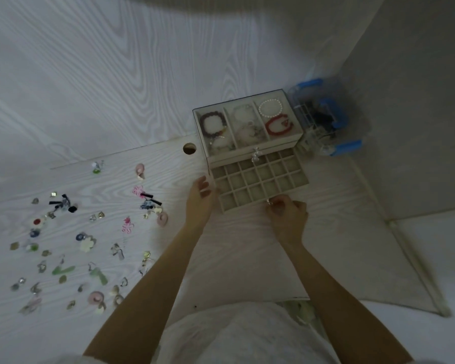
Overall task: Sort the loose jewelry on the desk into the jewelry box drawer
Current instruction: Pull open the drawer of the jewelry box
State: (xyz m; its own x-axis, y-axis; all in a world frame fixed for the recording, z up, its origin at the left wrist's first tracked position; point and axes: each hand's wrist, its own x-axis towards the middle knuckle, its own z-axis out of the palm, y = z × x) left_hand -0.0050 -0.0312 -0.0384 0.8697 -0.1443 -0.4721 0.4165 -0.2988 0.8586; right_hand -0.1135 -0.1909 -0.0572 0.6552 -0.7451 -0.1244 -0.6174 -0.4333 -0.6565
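Note:
A beige jewelry box stands on the white desk, bracelets showing under its clear lid. Its lower drawer is pulled out toward me, a grid of several small square compartments that look bare. My right hand sits at the drawer's front edge, its fingers curled round the small metal drawer pull. My left hand hovers by the drawer's left side, fingers relaxed, holding nothing. Several loose earrings and charms lie scattered across the desk's left half.
A clear plastic case with blue latches stands against the wall right of the box. A round cable hole is cut in the desk just left of the box. Walls close the back and right.

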